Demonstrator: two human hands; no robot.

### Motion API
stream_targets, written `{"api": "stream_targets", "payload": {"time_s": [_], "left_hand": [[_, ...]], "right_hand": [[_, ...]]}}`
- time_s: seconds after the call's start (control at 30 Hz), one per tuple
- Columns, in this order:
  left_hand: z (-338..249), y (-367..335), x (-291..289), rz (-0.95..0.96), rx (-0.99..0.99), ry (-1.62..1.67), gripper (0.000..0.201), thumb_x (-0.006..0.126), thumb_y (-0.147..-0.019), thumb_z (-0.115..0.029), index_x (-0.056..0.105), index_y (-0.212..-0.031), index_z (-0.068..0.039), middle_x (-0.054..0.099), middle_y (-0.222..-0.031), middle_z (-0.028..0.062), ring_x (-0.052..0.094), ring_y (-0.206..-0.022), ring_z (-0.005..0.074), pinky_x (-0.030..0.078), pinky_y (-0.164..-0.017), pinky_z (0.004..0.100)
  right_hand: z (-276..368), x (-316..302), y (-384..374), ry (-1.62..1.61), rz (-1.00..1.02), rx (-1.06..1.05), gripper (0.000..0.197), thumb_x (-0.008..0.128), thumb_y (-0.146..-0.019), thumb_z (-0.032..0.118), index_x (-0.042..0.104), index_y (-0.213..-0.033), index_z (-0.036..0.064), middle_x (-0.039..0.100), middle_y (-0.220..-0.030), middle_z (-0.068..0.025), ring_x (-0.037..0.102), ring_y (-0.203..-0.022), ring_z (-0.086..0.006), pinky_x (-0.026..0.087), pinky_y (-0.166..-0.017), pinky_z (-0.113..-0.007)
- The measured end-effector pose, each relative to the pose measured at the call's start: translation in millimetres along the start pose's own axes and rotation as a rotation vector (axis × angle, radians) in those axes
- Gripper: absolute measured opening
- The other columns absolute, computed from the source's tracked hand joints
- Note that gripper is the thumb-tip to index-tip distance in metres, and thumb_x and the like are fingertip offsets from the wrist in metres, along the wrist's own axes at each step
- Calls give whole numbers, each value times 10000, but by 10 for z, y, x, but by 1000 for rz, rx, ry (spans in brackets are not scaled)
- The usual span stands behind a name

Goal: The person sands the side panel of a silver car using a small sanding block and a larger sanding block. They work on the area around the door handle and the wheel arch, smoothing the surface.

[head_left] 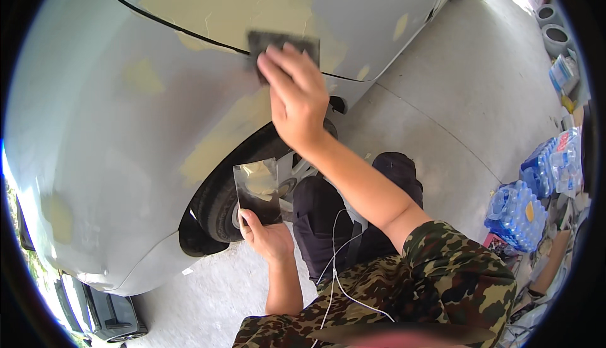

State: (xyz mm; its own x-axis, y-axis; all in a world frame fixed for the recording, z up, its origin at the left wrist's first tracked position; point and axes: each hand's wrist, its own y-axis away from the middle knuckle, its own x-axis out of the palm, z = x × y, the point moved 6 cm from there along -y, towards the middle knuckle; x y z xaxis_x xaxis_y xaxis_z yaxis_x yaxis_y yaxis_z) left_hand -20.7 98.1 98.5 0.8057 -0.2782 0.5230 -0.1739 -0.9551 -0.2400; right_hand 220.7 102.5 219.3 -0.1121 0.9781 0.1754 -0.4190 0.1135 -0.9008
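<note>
Before me stands a grey car body (95, 165) with pale yellow filler patches (221, 7) on its side. My right hand (295, 99) grips a dark, flat filler spreader (308, 42), its fingers spread over the face of the tool. The spreader lies at the dark panel gap, apparently touching the body, and is slightly blurred. Lower down, my left hand (273, 241) holds a flat rectangular plate (260, 208) by its lower end. A dab of yellow filler (259, 177) sits on its upper part. The plate is in front of the wheel (211, 212).
My bent knees (322, 212) are close to the wheel arch. White earphone cords (334, 272) hang over my camouflage shirt. To the right on the concrete floor (429, 108) are packs of blue bottles (517, 215), grey round containers (555, 39) and clutter. Another dark car (107, 310) shows at lower left.
</note>
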Motion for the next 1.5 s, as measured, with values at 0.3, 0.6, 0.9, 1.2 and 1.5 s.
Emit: {"api": "stream_targets", "payload": {"time_s": [0.3,0.6,0.9,1.2,1.5], "left_hand": [[29,-31,-58,-29,9,29,426,563,-1154,-317,589,-1409,23,652,-1422,132,631,-1273,250,495,-1113,419],[63,1,40,6,-15,28,446,556,-1157,-337,560,-1439,8,638,-1440,120,624,-1274,242,490,-1115,419],[108,-128,164,31,-129,115,493,599,-1133,-377,552,-1445,1,632,-1430,117,616,-1290,252,481,-1126,435],[563,-332,668,293,-390,417,395,535,-1158,-272,560,-1450,-8,650,-1462,126,631,-1351,257,469,-1180,437],[521,-385,569,163,-304,198,413,557,-1155,-305,610,-1366,46,692,-1360,136,673,-1238,231,513,-1114,401]], "right_hand": [[-327,-454,-104,-64,-132,44,382,666,-890,-112,790,-1219,37,765,-1218,-136,732,-1137,-368,567,-1007,-479],[-137,-68,27,-19,-7,51,505,665,-821,-154,785,-1262,60,747,-1268,-127,714,-1211,-369,565,-1073,-483],[-351,-706,275,-330,22,531,314,635,-1017,-57,719,-1320,-49,763,-1174,-105,719,-1055,-184,553,-897,-291],[-153,-939,348,-1161,150,1031,322,639,-1052,-11,677,-1362,-90,733,-1192,-86,637,-1013,-101,502,-893,-262],[-210,-1197,372,-167,568,449,284,625,-996,-61,771,-1233,-10,776,-1120,-174,740,-956,-226,567,-863,-303]]}}
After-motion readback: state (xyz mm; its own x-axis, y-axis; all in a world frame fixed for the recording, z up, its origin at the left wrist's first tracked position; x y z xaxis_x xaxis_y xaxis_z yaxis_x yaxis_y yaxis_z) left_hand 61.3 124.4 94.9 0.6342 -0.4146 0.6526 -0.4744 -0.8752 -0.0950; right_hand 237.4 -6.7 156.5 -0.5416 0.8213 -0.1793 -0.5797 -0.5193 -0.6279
